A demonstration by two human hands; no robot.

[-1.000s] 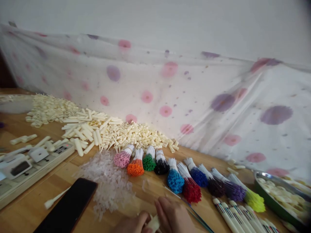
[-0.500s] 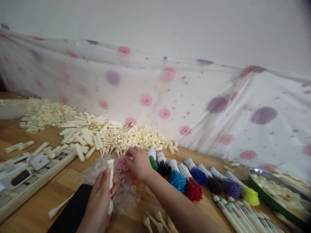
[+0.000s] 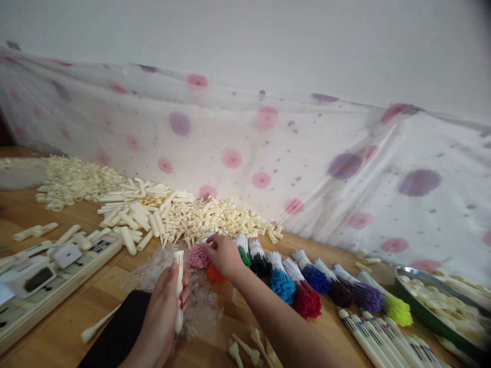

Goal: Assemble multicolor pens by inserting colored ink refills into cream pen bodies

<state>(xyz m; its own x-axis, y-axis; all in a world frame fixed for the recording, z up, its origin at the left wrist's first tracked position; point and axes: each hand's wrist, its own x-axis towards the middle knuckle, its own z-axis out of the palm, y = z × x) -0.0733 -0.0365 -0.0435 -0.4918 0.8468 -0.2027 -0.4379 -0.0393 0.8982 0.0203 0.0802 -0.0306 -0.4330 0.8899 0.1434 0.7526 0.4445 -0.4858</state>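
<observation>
My left hand (image 3: 161,304) is wrapped around a cream pen barrel (image 3: 179,294), held nearly upright with its slotted end on top. Farther out, my right hand (image 3: 224,255) reaches over the bundles of ink refills, its thumb and fingertips pinched together by the white ends. What lies between those fingertips is too small to make out. Just left of them sits the pink refill bundle (image 3: 198,257). An orange bundle (image 3: 215,274) shows below the hand, partly covered. Green refills (image 3: 242,250) and black refills (image 3: 258,258) stand to its right.
More refill bundles, such as the red one (image 3: 308,302), run rightward. Finished-looking multicolour pens (image 3: 368,332) lie near a green-sided bowl (image 3: 412,301). Cream parts (image 3: 215,217) are heaped along the plastic sheet (image 3: 230,133). A power strip (image 3: 69,281) lies left, clear plastic bits (image 3: 199,312) centrally.
My right hand has shifted slightly right, uncovering more of the pink and orange bundles. My left hand still grips the pen barrel, and the whole view has moved a little.
</observation>
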